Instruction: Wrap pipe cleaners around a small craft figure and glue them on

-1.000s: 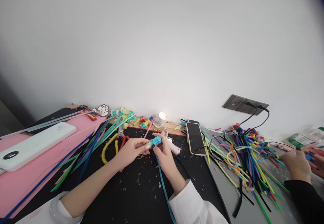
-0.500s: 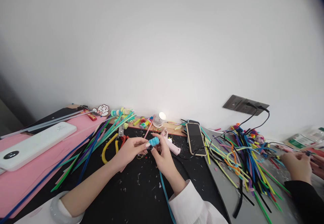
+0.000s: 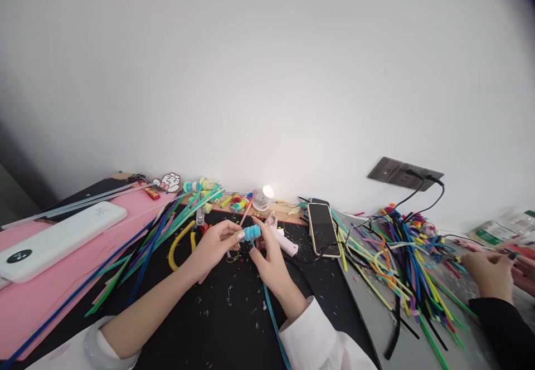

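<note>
A blue pipe cleaner coil point(image 3: 252, 232), wound tightly into a short roll, is held above the black mat point(image 3: 234, 325). My left hand point(image 3: 218, 246) pinches its left end between thumb and fingers. My right hand point(image 3: 270, 256) is curled at the coil's right side, with the thumb low near the strand that leaves the coil. From under that hand, the loose blue tail point(image 3: 271, 314) hangs down toward my right sleeve. Behind my left hand lie yellow-handled pliers point(image 3: 175, 253), partly hidden. A pale pink tool point(image 3: 286, 243) lies just beyond my right hand.
Pipe cleaners point(image 3: 159, 247) lie at left by a white power bank point(image 3: 62, 242) on pink sheets. A paper cup point(image 3: 263, 198) stands by the wall. To the right are a phone point(image 3: 324, 229), more pipe cleaners point(image 3: 418, 281), cables, and another person's hands point(image 3: 489, 275).
The coil has shifted slightly left and up in my hands. My right thumb has dropped away from the coil, and a strand now shows below it. The other person's hands barely moved.
</note>
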### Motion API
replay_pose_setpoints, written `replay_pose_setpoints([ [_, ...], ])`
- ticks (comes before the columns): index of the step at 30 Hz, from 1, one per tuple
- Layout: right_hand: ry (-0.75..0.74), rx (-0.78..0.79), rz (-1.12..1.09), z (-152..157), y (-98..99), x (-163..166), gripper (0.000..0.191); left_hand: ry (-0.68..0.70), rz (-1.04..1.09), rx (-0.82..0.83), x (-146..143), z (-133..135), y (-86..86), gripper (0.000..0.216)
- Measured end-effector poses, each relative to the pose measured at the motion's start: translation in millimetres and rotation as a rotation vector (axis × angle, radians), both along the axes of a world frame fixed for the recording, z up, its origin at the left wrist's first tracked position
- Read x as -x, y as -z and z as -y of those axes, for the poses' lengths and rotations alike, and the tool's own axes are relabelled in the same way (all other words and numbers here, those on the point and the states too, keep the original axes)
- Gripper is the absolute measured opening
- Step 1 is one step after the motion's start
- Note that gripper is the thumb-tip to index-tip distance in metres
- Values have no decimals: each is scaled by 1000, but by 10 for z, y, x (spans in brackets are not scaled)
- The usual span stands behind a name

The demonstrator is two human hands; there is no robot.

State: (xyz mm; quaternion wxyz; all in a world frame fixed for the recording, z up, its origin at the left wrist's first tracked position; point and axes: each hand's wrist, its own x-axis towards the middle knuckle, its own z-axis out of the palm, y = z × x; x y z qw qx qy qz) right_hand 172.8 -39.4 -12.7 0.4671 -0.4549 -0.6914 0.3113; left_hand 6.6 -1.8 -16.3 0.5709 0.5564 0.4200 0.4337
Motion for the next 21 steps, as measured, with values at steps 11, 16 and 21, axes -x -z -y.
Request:
replay_pose_setpoints([
  [11, -14, -19, -55, 28, -26, 10, 58, 73, 311, 231, -13, 51, -74, 28],
  [16, 36, -90, -75, 21, -51, 21, 46, 132, 504, 360, 14, 35, -129, 24],
  [21, 104, -166, 27, -14, -44, 13, 15, 160, 560, 447, 38, 21, -124, 23],
])
